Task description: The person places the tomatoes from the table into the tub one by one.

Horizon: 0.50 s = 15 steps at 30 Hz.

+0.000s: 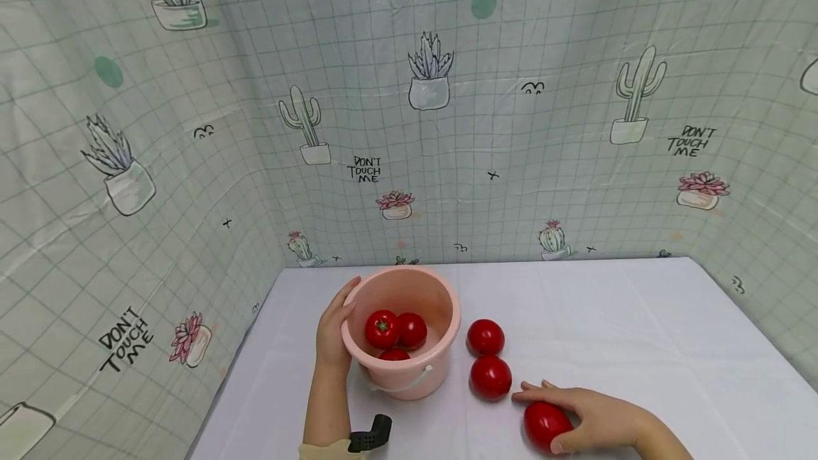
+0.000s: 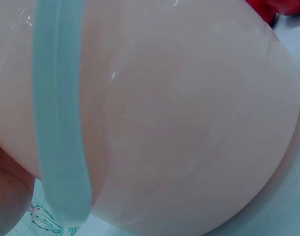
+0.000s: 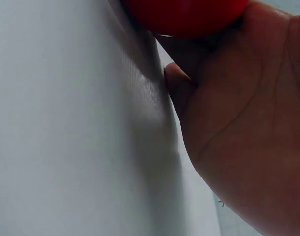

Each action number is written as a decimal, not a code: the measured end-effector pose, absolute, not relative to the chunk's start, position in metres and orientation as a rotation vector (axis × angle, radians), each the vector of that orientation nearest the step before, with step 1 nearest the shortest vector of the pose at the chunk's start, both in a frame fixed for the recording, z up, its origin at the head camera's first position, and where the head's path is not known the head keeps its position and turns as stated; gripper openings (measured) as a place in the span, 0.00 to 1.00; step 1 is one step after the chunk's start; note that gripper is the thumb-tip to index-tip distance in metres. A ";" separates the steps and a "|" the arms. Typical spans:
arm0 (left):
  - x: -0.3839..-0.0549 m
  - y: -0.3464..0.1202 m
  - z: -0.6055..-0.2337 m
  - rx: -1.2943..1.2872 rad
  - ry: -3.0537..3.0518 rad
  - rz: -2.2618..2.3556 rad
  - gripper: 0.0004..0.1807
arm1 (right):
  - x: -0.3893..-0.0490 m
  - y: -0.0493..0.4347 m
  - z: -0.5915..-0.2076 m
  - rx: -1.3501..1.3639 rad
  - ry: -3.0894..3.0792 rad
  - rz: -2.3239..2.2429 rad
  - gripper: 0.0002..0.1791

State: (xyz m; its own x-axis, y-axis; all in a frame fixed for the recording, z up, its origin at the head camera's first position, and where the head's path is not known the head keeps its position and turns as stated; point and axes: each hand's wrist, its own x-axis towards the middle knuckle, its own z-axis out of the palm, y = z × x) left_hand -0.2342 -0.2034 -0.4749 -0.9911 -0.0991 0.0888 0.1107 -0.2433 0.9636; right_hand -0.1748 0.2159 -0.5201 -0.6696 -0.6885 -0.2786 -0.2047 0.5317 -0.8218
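My left hand (image 1: 335, 336) grips a pink bucket (image 1: 441, 360) by the left side of its rim, thumb over the edge. Inside the bucket lie a tomato with a green stem mark (image 1: 382, 329), a second red tomato (image 1: 412, 331) and a third, partly hidden behind the front rim. In the left wrist view the bucket's wall (image 2: 189, 113) fills most of the picture, its pale handle (image 2: 61, 108) across it. On the table at the right, my right hand (image 1: 597, 414) holds another tomato (image 1: 544, 424) between thumb and fingers. That tomato (image 3: 187, 14) shows against the palm in the right wrist view.
Two more tomatoes, a far one (image 1: 486, 338) and a nearer one (image 1: 491, 378), sit close together right of the bucket. A white cloth covers the table (image 1: 613, 325). Cactus-print fabric (image 1: 492, 126) hangs behind and along both sides. A black strap device (image 1: 372, 434) is on the left wrist.
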 end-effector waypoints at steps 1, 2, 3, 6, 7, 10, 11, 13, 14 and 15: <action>-0.234 -0.204 -0.475 -0.015 -1.840 -2.379 0.26 | -0.175 0.216 -0.521 -0.721 2.175 -1.064 0.38; -0.234 -0.204 -0.475 -0.016 -1.838 -2.379 0.26 | -0.175 0.217 -0.521 -0.718 2.173 -1.071 0.37; -0.234 -0.204 -0.475 -0.016 -1.838 -2.378 0.26 | -0.175 0.218 -0.522 -0.720 2.176 -1.076 0.36; -0.234 -0.204 -0.476 -0.024 -1.838 -2.371 0.26 | -0.176 0.223 -0.525 -0.729 2.174 -1.115 0.33; -0.234 -0.204 -0.476 -0.021 -1.839 -2.369 0.26 | -0.177 0.224 -0.526 -0.743 2.168 -1.136 0.33; -0.234 -0.204 -0.476 -0.016 -1.849 -2.360 0.26 | -0.180 0.230 -0.529 -0.768 2.109 -1.221 0.31; -0.235 -0.204 -0.476 -0.013 -1.852 -2.357 0.26 | -0.181 0.231 -0.530 -0.779 2.092 -1.244 0.30; -0.235 -0.204 -0.476 -0.007 -1.855 -2.356 0.26 | -0.183 0.234 -0.530 -0.796 2.087 -1.263 0.30; -0.236 -0.204 -0.476 -0.015 -1.851 -2.359 0.26 | -0.184 0.235 -0.529 -0.799 2.087 -1.268 0.30; -0.236 -0.204 -0.476 -0.014 -1.848 -2.358 0.26 | -0.186 0.236 -0.528 -0.804 2.101 -1.264 0.30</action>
State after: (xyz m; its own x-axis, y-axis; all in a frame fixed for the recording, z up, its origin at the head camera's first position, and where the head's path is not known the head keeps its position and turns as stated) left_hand -0.2358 -0.2038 -0.4757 -0.9894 -0.1083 0.0968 0.1198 -0.2324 0.9652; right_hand -0.1858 0.2358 -0.5276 -0.6671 -0.7293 -0.1519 -0.2074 0.3776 -0.9024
